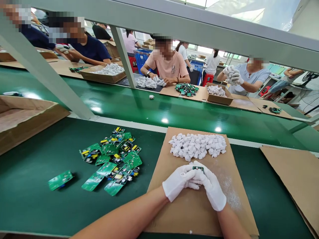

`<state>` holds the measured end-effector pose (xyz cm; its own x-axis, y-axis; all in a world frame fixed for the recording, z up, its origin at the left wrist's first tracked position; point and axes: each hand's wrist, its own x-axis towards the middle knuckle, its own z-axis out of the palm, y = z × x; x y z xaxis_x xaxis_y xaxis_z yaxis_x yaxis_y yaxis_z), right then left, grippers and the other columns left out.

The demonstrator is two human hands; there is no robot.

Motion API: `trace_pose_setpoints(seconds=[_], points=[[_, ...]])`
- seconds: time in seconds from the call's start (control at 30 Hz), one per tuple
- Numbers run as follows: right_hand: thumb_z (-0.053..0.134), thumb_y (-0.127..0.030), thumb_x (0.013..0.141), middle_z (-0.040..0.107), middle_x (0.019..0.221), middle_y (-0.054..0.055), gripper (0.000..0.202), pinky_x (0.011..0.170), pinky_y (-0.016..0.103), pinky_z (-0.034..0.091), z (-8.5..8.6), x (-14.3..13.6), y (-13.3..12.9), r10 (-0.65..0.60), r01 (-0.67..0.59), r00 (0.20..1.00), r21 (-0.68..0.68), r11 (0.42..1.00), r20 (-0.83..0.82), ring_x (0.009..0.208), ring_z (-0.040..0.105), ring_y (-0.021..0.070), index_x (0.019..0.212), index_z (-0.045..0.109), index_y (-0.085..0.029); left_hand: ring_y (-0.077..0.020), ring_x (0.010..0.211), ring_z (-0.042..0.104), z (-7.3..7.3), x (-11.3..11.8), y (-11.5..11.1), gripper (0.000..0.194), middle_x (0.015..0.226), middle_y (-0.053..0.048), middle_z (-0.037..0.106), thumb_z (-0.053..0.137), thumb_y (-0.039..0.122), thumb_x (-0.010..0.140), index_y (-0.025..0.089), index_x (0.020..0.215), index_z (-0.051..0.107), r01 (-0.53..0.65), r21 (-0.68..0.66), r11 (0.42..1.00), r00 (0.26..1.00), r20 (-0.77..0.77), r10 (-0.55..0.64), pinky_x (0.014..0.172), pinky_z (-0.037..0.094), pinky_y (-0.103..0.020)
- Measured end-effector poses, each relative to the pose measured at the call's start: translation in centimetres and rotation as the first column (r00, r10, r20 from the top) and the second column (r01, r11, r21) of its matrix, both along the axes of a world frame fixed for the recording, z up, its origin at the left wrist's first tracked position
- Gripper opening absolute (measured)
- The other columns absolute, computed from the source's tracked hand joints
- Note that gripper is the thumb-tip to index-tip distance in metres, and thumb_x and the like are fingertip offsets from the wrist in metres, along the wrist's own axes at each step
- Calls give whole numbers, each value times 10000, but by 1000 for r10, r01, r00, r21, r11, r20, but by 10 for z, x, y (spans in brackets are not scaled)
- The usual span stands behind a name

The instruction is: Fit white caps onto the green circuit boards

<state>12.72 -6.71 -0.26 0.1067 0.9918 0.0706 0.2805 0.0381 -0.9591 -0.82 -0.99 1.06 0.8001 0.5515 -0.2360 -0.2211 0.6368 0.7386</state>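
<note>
Both hands wear white gloves and meet over a brown cardboard sheet (184, 215). A small green circuit board (198, 168) shows between the fingers. My left hand (178, 181) is closed around its left side, fingers curled inward. From the right, my right hand (210, 184) wraps the same board, its fingers touching those of my left hand. Most of the board is hidden by the gloves. Just beyond the fingers lies a heap of small white wrapped pieces (196, 146). Left of the cardboard, a pile of green circuit boards (114, 159) with yellow and black parts rests on the green tabletop.
A single board (60, 180) lies left of the pile. An open carton (32, 119) stands at the left edge, and another cardboard sheet (294, 179) is at the right. A white rail and slanted post (50, 63) cross the view. Co-workers sit beyond the green belt (124, 106).
</note>
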Motion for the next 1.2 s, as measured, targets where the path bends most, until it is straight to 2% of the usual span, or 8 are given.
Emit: trace_pose_setpoints(seconds=[0.27, 0.43, 0.53, 0.6, 0.67, 0.83, 1.03, 1.2], points=[[385, -471, 885, 618, 1167, 37, 446, 890, 335, 466, -2, 0, 1, -9, 8, 996, -18, 1000, -85, 1034, 580, 212, 1242, 520, -239, -160, 745, 627, -11, -4, 6, 334, 809, -76, 628, 697, 304, 674, 129, 933, 581, 59, 111, 992, 998, -18, -58, 668, 490, -254], [285, -475, 905, 674, 1020, 81, 534, 554, 274, 498, 1, 12, -2, -129, 127, 983, -24, 992, -132, 635, 615, 155, 1334, 390, -173, -157, 788, 619, 5, -11, 12, 368, 975, -104, 599, 668, 332, 707, 148, 1007, 559, -57, 168, 984, 998, -32, 63, 646, 478, -225], [365, -413, 883, 673, 1018, 80, 448, 653, 299, 496, -1, 18, 1, -284, 284, 956, 15, 959, 69, 706, 614, 167, 1241, 497, -177, -203, 868, 614, 20, -16, 37, 436, 1022, -118, 595, 642, 378, 721, 160, 1083, 534, -137, 319, 938, 984, -66, 167, 694, 483, -275], [436, -337, 848, 662, 1045, 75, 374, 780, 340, 472, -5, 17, 5, -305, 292, 897, 91, 952, 320, 850, 605, 198, 1169, 562, -190, -227, 908, 601, 25, -17, 66, 495, 1016, -122, 615, 660, 404, 686, 144, 1090, 544, -145, 526, 838, 953, -154, 262, 760, 474, -325], [471, -256, 818, 643, 1087, 74, 361, 861, 362, 432, -9, 12, 8, -248, 190, 803, 163, 968, 542, 972, 567, 220, 1158, 576, -195, -226, 948, 585, 26, -15, 102, 549, 1043, -118, 625, 674, 439, 636, 132, 1077, 563, -87, 737, 671, 848, -298, 438, 830, 448, -341], [564, -161, 752, 622, 1136, 41, 454, 869, 347, 396, -8, -1, 11, -71, -46, 620, 127, 991, 781, 1021, 523, 226, 1198, 539, -240, -259, 1096, 503, 13, 0, 185, 484, 1283, -115, 487, 670, 424, 608, 145, 1003, 640, 28, 813, 582, 686, -439, 580, 947, 353, -345], [564, -119, 733, 643, 860, 4, 188, 760, 286, 393, -3, 1, 12, -94, 8, 684, 121, 993, 723, 845, 538, 187, 857, 615, -251, -319, 1289, 260, -5, 16, 233, 395, 1326, -62, 451, 602, 467, 663, 247, 986, 661, 222, 805, 550, 444, -586, 678, 1015, 233, -424], [497, -69, 739, 639, 864, 19, 215, 754, 290, 390, -13, 5, 13, -140, 27, 739, 179, 984, 659, 830, 535, 192, 837, 604, -228, -366, 1277, 255, -4, 8, 238, 630, 1379, -171, 356, 475, 520, 747, 146, 1253, 465, 328, 778, 535, 276, -621, 734, 979, 249, -489]])
